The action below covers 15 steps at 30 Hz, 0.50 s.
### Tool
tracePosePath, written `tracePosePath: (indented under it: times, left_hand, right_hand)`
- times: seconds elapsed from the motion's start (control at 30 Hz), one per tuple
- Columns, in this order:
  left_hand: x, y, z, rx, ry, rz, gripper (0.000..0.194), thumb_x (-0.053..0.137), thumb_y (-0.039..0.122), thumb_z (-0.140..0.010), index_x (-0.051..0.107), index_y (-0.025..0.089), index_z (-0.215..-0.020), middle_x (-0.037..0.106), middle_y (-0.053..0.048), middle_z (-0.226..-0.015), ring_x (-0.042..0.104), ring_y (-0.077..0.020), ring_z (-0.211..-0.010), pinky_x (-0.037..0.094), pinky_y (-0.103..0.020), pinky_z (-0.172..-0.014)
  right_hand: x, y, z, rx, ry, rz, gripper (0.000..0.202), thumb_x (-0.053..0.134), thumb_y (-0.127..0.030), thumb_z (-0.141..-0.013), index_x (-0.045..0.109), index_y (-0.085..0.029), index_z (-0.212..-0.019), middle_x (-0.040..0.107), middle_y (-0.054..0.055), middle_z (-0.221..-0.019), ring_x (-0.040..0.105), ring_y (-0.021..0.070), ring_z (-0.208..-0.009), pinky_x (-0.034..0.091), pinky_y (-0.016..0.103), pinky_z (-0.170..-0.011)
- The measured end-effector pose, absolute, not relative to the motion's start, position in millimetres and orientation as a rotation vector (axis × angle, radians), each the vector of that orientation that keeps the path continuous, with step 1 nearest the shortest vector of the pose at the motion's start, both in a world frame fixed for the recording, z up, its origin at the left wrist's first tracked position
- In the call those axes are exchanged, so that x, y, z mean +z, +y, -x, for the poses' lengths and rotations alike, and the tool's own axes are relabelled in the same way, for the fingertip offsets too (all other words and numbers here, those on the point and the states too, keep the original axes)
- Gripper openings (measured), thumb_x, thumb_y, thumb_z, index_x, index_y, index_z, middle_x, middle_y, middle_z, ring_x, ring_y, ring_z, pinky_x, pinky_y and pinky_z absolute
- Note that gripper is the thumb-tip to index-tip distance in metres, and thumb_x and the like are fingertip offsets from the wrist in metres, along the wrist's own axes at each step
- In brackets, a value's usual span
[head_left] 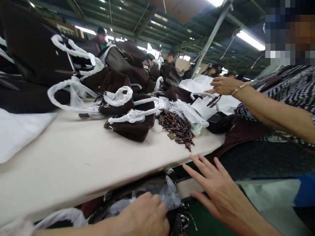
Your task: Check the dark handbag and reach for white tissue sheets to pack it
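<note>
- Worktop (73, 164): I am seeing its near edge running just above both hands, bare room at left.
- Brown handbags (130, 126): lying well beyond the edge.
- Dark bag (147, 193): sitting below the edge, plastic-stuffed.
- Left hand (145, 218): clenching on that bag, nearer.
- Right hand (216, 190): hovering released, fingers spread, just beside it.

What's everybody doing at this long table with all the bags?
The person wearing the camera has the left hand closed on a dark bag stuffed with plastic, held below the table edge; the right hand is spread open beside it. A co-worker's hand reaches over brown handbags with white-wrapped handles.
</note>
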<state>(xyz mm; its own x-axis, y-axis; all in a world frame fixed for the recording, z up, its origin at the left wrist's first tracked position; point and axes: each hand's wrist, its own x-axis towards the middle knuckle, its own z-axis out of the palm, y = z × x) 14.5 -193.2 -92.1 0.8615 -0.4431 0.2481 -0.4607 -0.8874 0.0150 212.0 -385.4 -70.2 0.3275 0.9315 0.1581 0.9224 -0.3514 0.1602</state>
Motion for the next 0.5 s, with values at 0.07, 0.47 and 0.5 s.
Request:
tracePosePath:
  times: [0.07, 0.47, 0.5]
  left_hand:
    - [-97.8, -206.2, -47.6, 0.461, -0.808, -2.963, 0.017, 0.061, 0.026, -0.091, 0.072, 0.013, -0.09, 0.071, -0.013, -0.097, 0.062, -0.0261, -0.092, 0.047, -0.037, -0.078]
    - [-114.8, -194.4, -72.6, -0.195, -0.207, -2.394, 0.025, 0.063, 0.005, -0.075, 0.073, 0.014, -0.096, 0.073, -0.01, -0.097, 0.068, -0.0259, -0.088, 0.054, -0.034, -0.077]
    - [-103.8, -192.9, -73.6, -0.142, -0.082, -2.066, 0.022, 0.065, 0.006, -0.075, 0.074, 0.015, -0.092, 0.073, -0.007, -0.094, 0.068, -0.0248, -0.088, 0.054, -0.033, -0.077]
  right_hand:
    - [-68.8, -395.0, -222.0, 0.059, 1.727, -2.579, 0.068, 0.074, -0.031, -0.081, 0.05, -0.03, -0.145, 0.052, 0.017, -0.148, 0.038, 0.046, -0.141, 0.016, 0.083, -0.109]
    - [-2.9, -379.4, -201.8, -1.982, 1.499, -2.779, 0.05, 0.069, -0.023, -0.076, 0.058, -0.026, -0.125, 0.053, -0.005, -0.079, 0.05, 0.0124, -0.069, 0.035, 0.02, -0.055]
    - [0.0, -369.7, -195.2, -2.188, 1.526, -2.759, 0.04, 0.066, -0.025, -0.079, 0.059, -0.023, -0.118, 0.049, -0.006, -0.074, 0.044, 0.0101, -0.063, 0.03, 0.019, -0.052]
